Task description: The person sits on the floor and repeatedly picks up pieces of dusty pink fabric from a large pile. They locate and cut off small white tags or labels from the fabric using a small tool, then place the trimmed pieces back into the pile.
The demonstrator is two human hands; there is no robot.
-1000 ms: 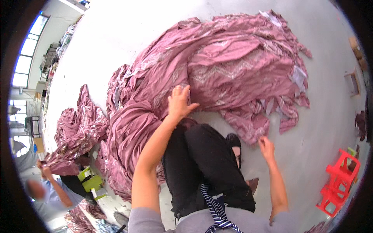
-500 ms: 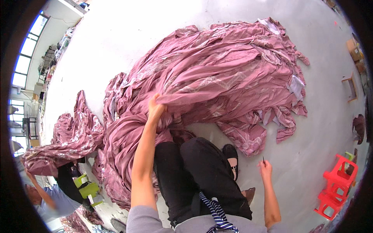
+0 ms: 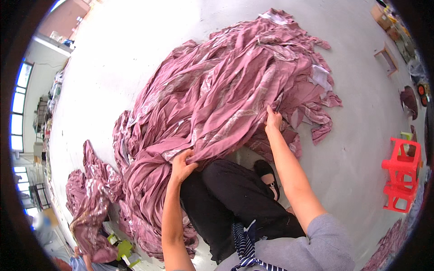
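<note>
Head view: the left hand [image 3: 183,165] has dropped lower than half a second ago and grips a fold of the pink fabric pile [image 3: 226,95] spread across the floor [image 3: 117,54]. The right hand [image 3: 273,120], earlier off the cloth, now pinches its near edge. Fingertips are buried in folds. A red plastic stool [image 3: 400,174] stands far right.

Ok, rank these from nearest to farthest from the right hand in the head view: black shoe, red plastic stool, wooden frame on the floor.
From the right hand, gripping the pink fabric:
1. Black shoe, just below it, by the legs.
2. Red plastic stool, far right.
3. Wooden frame, upper right, about as far as the stool; too close to call.
</note>
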